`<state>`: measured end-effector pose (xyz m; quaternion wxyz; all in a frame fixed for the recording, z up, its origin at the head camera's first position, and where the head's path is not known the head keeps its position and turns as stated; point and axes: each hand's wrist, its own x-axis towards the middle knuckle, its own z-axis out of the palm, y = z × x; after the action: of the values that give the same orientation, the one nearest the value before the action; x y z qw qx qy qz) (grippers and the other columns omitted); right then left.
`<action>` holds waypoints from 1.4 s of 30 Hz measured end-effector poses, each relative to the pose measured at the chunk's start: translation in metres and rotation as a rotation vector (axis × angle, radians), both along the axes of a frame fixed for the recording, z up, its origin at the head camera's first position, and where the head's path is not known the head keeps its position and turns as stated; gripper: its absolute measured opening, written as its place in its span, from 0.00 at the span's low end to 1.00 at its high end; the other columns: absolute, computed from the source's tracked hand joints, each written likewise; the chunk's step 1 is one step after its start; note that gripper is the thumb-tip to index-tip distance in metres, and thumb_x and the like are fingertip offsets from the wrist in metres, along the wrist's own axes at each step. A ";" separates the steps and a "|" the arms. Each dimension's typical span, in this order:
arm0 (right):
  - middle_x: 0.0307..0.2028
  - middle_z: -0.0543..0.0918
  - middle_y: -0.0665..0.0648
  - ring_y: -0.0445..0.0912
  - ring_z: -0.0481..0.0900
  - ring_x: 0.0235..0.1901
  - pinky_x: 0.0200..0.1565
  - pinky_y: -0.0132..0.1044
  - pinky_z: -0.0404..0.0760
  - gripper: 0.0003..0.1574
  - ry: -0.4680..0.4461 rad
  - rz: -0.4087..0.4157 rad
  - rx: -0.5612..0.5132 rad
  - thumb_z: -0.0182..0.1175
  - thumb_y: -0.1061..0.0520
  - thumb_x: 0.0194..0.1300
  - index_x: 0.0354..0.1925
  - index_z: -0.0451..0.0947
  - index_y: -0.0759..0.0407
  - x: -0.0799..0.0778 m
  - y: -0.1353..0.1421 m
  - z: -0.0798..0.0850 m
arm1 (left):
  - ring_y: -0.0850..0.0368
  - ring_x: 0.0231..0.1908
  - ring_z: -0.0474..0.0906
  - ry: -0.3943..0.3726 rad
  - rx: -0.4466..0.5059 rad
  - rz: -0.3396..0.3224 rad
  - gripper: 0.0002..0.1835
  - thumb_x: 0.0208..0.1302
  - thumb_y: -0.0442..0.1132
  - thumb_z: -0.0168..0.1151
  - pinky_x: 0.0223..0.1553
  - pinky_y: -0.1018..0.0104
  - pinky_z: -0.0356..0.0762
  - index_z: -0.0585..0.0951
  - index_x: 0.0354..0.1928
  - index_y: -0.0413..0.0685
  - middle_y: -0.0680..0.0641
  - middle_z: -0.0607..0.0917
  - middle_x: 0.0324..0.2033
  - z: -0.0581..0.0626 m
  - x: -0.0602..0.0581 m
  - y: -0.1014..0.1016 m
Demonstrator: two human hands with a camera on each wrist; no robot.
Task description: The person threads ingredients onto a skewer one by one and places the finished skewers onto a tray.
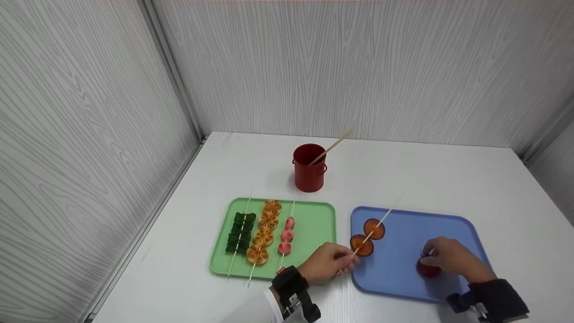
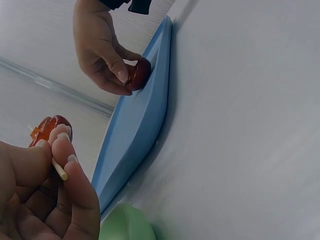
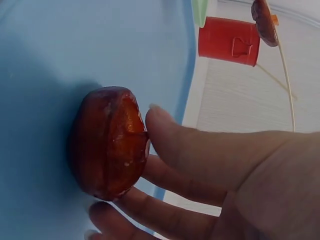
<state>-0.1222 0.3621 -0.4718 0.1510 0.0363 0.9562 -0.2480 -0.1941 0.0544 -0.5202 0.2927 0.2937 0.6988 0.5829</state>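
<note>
My left hand pinches the lower end of a bamboo skewer between thumb and fingers. Threaded on it are two round food pieces with glossy orange-brown faces and dark rims, held over the left side of the blue tray. At that tray's right side, my right hand grips a similar dark red-brown round piece. Its thumb lies at the piece's orange face and the other fingers reach around the edge. The piece's underside is against or very near the tray; the exact contact is hidden.
To the left, a green tray bears a skewer of dark green pieces, one of lotus-root slices and one of pink balls. Behind stands a red bucket with thin sticks leaning out. Panelled walls enclose the white table.
</note>
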 end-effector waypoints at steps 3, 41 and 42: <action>0.31 0.82 0.58 0.50 0.78 0.32 0.31 0.41 0.78 0.12 -0.007 0.003 -0.013 0.68 0.60 0.58 0.36 0.82 0.70 0.001 -0.001 0.000 | 0.67 0.22 0.73 0.008 -0.007 0.001 0.11 0.71 0.33 0.56 0.23 0.78 0.70 0.84 0.40 0.32 0.46 0.83 0.25 0.001 0.001 -0.001; 0.41 0.83 0.75 0.47 0.86 0.26 0.28 0.31 0.83 0.22 0.376 -0.423 -0.338 0.52 0.59 0.72 0.57 0.73 0.74 -0.008 -0.014 0.007 | 0.67 0.22 0.73 -0.021 0.022 -0.030 0.09 0.69 0.31 0.58 0.21 0.79 0.68 0.85 0.39 0.31 0.50 0.83 0.23 -0.001 0.003 -0.008; 0.42 0.82 0.75 0.46 0.86 0.26 0.28 0.31 0.83 0.22 0.399 -0.449 -0.365 0.52 0.60 0.72 0.57 0.73 0.75 -0.009 -0.014 0.007 | 0.67 0.22 0.73 -0.029 0.024 -0.031 0.09 0.69 0.31 0.58 0.21 0.79 0.68 0.85 0.39 0.31 0.50 0.83 0.23 -0.001 0.004 -0.008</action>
<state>-0.1313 0.3484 -0.4646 -0.0931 0.1691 0.8749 -0.4441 -0.1904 0.0467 -0.5212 0.3083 0.2995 0.6828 0.5908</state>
